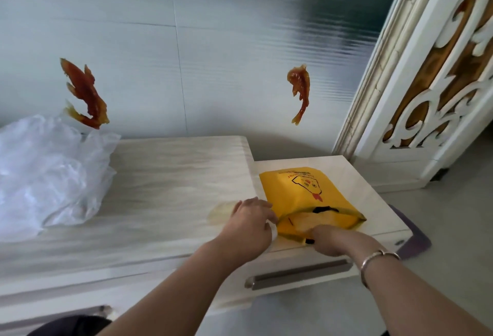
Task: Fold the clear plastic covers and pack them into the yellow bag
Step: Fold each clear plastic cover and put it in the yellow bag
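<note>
The yellow bag (301, 191) lies flat on the lower white cabinet top (373, 202) at the right, its printed cartoon face up and its mouth turned toward the person. The left hand (250, 226) sits at the near left corner of the mouth, its fingers (266, 206) curled on the bag's edge and holding it open. The right hand (336, 239), a metal bangle (378, 258) on its wrist, reaches into the mouth; its fingers are hidden inside, so I cannot tell whether they are wide or gripping. A pale, translucent folded plastic cover (309, 221) shows inside the opening, just ahead of that hand. A loose heap of clear plastic covers (48, 173) rests well apart on the far left of the pale wood-grain desk (170, 189). Two red fish decorations (85, 95) hang on the wall behind.
</note>
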Available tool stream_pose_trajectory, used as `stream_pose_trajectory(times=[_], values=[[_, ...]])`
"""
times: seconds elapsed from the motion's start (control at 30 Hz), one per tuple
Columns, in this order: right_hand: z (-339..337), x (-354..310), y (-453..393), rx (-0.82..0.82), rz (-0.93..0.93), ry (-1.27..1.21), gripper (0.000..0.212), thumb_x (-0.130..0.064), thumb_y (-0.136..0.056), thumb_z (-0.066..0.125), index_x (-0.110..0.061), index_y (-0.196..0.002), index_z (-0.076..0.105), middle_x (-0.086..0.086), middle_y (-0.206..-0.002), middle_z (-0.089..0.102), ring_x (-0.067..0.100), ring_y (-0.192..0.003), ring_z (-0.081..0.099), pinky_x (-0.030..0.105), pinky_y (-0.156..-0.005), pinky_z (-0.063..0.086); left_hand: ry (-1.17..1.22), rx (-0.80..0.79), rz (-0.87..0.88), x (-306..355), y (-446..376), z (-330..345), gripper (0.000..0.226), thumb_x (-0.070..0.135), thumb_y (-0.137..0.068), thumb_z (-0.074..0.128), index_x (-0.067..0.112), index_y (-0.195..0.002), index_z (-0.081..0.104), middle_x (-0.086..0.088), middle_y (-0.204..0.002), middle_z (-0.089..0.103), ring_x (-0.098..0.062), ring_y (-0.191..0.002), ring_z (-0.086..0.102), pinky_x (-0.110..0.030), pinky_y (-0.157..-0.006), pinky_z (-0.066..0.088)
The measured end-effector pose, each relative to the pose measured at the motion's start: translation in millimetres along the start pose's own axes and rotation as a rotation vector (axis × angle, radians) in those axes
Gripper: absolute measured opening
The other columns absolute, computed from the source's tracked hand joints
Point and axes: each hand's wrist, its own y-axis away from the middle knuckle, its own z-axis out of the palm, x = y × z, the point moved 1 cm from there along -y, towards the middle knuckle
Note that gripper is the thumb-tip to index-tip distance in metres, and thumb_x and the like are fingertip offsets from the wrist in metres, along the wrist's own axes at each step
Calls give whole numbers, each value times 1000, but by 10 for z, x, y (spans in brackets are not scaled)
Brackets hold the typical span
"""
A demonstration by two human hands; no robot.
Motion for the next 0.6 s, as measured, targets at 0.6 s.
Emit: stream_pose_trajectory(times=[0.6], values=[[-61, -104, 229, 117, -142, -47, 30, -12, -96, 39, -20, -122, 52, 0, -104, 55, 17, -91, 56, 29, -82, 48, 23, -81, -26, -15, -34, 30, 39, 16, -97, 37, 30, -125, 60, 10, -148, 39, -14, -144, 16, -41, -120, 10]])
